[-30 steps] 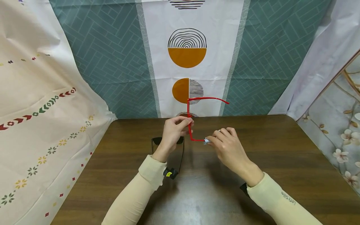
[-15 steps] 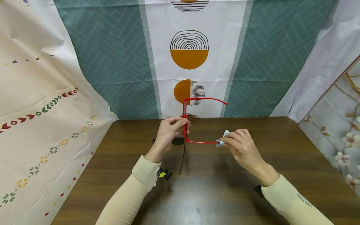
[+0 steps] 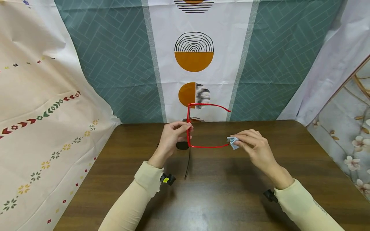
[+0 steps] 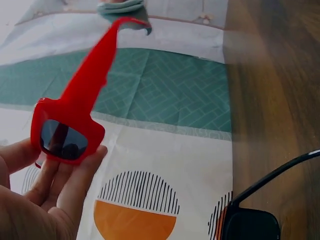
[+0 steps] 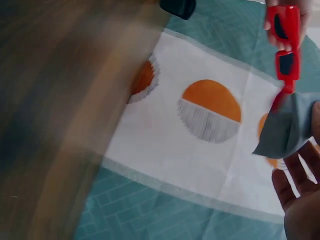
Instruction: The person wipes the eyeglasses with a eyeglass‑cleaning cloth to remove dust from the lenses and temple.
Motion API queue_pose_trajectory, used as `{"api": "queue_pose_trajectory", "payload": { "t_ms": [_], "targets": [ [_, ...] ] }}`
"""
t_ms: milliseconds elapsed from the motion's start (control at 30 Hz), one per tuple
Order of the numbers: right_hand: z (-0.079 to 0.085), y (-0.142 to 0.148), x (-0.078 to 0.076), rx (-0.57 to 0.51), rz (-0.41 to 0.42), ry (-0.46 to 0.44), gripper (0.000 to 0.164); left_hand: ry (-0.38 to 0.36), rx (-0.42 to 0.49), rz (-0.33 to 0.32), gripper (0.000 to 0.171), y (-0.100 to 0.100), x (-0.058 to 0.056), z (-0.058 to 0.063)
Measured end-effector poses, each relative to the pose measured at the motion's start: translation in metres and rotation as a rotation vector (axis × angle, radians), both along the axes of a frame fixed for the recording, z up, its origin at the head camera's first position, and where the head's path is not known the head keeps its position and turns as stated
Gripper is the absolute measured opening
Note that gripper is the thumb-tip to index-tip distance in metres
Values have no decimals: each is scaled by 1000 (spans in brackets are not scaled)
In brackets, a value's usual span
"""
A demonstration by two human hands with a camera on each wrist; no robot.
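Note:
Red-framed sunglasses [image 3: 209, 147] with dark lenses are held up over the table, both temples unfolded and pointing right. My left hand [image 3: 176, 136] pinches the front frame near the bridge between thumb and fingers. In my right hand [image 3: 255, 147] a folded light-blue cloth [image 3: 233, 142] is pinched round the tip of the nearer temple. The left wrist view shows a dark lens [image 4: 63, 140] just above my fingers, and the cloth [image 4: 122, 9] at the temple's far end. Seen from the right wrist, the grey-blue cloth [image 5: 285, 125] covers the temple's end.
Black sunglasses [image 3: 182, 145] lie on the brown wooden table [image 3: 208, 199] behind and below my left hand, partly hidden by it. A patterned curtain [image 3: 115, 64] hangs along the table's back edge, with a cream cloth [image 3: 43, 112] at the left and floral fabric [image 3: 349, 138] at the right.
My right hand has slid the cloth rightward along the nearer temple to its tip. The red sunglasses and my left hand have shifted slightly left.

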State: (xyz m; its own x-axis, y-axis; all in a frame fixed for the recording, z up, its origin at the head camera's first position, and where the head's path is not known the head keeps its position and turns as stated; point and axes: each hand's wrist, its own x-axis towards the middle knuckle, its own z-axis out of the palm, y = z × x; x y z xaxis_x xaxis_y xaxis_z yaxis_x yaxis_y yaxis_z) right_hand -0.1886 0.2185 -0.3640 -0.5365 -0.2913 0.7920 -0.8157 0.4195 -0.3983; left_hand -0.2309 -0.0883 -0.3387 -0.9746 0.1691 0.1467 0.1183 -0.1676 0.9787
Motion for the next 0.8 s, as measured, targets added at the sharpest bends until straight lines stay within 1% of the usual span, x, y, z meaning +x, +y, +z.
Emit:
{"api": "queue_pose_trajectory", "payload": {
  "t_ms": [100, 200, 333, 433, 567, 733, 800],
  "targets": [
    [7, -13, 1, 46, -23, 43, 43, 8, -11, 13, 22, 4, 0, -1],
    [11, -33, 1, 128, -27, 75, 37, 3, -26, 35, 23, 9, 0, -2],
    [11, -59, 0, 252, -30, 127, 30, -3, -59, 63, 25, 17, 0, -4],
    [8, -73, 0, 315, -50, 166, 26, 13, -70, 72, 28, 21, 1, -5],
    [6, -85, 2, 382, -92, 210, 20, 41, -65, 83, 28, 25, 3, -3],
    [4, -93, 4, 432, -139, 262, 21, 36, -43, 88, 26, 24, 5, -2],
    [2, -94, 5, 438, -163, 266, 20, 28, -39, 86, 25, 24, 5, -1]
  ]
}}
